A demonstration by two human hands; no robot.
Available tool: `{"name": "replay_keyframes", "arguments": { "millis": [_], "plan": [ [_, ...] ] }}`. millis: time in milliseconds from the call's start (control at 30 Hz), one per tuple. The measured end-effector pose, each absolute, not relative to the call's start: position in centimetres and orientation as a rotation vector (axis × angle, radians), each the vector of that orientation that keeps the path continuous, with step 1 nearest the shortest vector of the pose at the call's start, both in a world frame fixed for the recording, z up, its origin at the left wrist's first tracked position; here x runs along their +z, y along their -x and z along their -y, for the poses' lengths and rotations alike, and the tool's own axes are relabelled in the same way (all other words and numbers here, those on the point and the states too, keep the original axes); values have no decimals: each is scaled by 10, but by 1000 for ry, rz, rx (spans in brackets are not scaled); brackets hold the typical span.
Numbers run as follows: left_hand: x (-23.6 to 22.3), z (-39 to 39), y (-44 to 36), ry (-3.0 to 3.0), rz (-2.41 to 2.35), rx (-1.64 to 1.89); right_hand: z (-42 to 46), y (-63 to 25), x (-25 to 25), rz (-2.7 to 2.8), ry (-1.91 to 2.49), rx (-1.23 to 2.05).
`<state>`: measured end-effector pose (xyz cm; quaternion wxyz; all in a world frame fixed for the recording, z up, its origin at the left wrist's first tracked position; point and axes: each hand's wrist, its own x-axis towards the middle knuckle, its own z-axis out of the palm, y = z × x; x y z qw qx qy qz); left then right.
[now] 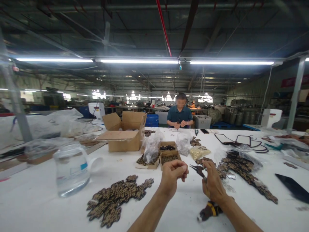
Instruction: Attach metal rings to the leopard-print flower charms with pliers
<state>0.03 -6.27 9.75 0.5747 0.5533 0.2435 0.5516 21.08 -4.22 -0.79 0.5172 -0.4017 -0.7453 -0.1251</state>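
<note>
My left hand point(172, 178) is raised over the white table with thumb and fingertips pinched together; anything in the pinch is too small to make out. Facing it, my right hand point(214, 183) is closed around a pair of dark-handled pliers point(199, 170), whose tips point toward my left fingers without touching them. A dark tool with a yellow band point(209, 211) lies below my right hand. To the left of my forearms spreads a pile of leopard-patterned pieces with scalloped edges point(113, 199). A second patterned pile point(251, 174) lies to the right.
Beyond my hands stand small cardboard trays of small brown parts point(170, 158), plastic bags point(183, 143) and an open carton point(125, 138). A clear water jug point(71, 170) stands left. A dark flat device point(293, 187) lies right. Across the table sits a co-worker point(180, 114).
</note>
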Motion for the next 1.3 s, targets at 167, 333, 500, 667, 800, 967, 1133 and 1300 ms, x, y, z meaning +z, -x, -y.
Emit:
{"name": "replay_keyframes", "arguments": {
  "millis": [167, 333, 500, 667, 800, 967, 1133, 1300],
  "plan": [
    [95, 59, 1, -1314, -598, 1252, 43, -208, -10, 1817, 949, -302],
    [91, 58, 1, -1356, -589, 1199, 44, -206, -9, 1828, 925, -312],
    [91, 58, 5, -1366, -552, 1134, 43, -206, -12, 1832, 898, -306],
    [93, 60, 6, -1343, -515, 1083, 44, -206, -15, 1863, 873, -268],
    [93, 61, 5, -1340, -501, 1063, 46, -206, -14, 1870, 862, -259],
    [93, 60, 5, -1363, -496, 1029, 47, -204, -13, 1870, 859, -241],
    [94, 61, 6, -1364, -491, 983, 49, -201, -12, 1861, 882, -232],
    [95, 62, 3, -1375, -496, 987, 49, -199, -12, 1853, 919, -270]
  ]
}}
